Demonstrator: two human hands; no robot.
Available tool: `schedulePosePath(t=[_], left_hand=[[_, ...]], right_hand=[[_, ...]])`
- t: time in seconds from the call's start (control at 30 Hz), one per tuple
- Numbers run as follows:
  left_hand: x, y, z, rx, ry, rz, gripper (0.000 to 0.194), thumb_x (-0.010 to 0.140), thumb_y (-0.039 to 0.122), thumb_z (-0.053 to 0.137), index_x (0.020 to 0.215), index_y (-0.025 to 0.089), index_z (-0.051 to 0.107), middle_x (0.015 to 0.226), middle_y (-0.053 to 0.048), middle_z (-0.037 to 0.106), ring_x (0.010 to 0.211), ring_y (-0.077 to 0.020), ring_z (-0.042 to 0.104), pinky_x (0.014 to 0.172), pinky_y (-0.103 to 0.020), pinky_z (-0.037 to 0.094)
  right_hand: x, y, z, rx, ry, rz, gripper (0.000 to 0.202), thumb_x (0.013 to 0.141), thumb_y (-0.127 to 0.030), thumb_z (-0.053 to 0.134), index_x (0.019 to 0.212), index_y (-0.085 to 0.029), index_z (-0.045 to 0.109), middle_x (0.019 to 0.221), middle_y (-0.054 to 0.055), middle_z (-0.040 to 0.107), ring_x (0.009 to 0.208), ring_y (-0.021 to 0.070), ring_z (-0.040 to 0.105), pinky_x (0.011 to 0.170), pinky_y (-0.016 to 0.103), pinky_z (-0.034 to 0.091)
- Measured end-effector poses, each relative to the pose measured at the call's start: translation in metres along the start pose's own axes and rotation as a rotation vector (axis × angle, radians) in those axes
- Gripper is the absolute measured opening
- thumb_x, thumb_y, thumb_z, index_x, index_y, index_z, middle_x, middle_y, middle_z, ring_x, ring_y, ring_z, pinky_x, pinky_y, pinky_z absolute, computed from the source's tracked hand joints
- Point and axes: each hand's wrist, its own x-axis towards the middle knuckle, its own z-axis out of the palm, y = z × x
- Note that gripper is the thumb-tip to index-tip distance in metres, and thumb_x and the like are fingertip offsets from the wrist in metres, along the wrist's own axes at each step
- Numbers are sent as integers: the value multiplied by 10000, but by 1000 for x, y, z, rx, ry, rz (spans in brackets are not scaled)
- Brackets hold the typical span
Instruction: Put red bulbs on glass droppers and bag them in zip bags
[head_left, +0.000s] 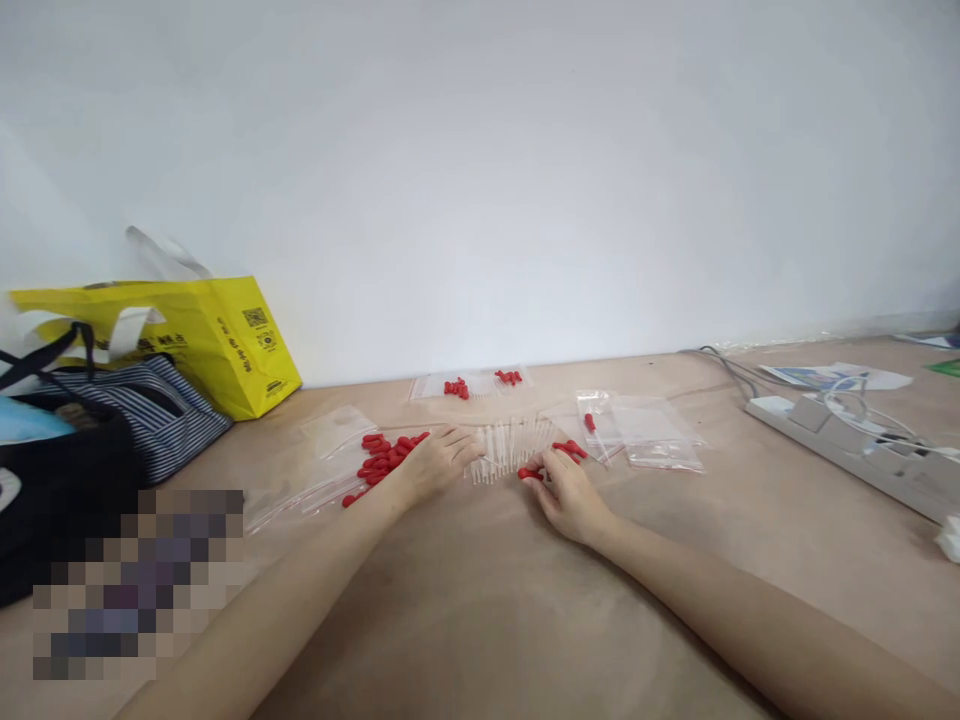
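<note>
A row of thin white sticks [513, 447] lies side by side on the brown tabletop, between my hands. My left hand [437, 466] rests palm down at the row's left end, its fingers stretched out over the nearest sticks. Just beside it is a heap of small red bulb-shaped pieces [384, 457], partly on clear plastic bags [322, 480]. At the right end of the row, my right hand [574, 498] is closed, thumb and fingertips on a red piece [529, 474]. More red pieces [571, 450] lie just behind those fingers.
Flat clear zip bags [660, 432] lie at right, one holding a red piece and a stick. Filled bags [480, 384] lie by the wall. A yellow bag [225, 340] and a striped pouch [161, 415] stand left. A white power strip [847, 450] with cables sits right.
</note>
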Motion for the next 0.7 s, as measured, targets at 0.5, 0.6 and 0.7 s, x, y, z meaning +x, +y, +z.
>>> schedulePosePath(t=[0.5, 0.6, 0.7], left_hand=[[-48, 57, -19, -1093, 162, -396, 262, 786, 379, 484, 891, 150, 555, 987, -111, 558, 944, -201, 537, 813, -321, 450], [-47, 56, -24, -959, 89, -378, 273, 828, 358, 412, 841, 165, 605, 949, -91, 603, 876, -176, 565, 786, -297, 451], [-45, 56, -27, -809, 46, -347, 212, 820, 278, 440, 802, 183, 628, 886, -55, 636, 794, -139, 585, 736, -262, 459]], right_hand=[[-1, -7, -6, 58, -110, -27, 25, 712, -189, 516, 735, -189, 505, 701, 6, 561, 692, 133, 509, 686, 272, 389], [0, -6, -7, -21, -141, -38, 17, 688, -189, 544, 697, -192, 529, 678, 0, 569, 720, 148, 502, 716, 295, 365], [1, -4, -6, -61, -158, -32, 15, 686, -185, 555, 696, -190, 546, 691, -3, 583, 732, 148, 501, 726, 296, 350]])
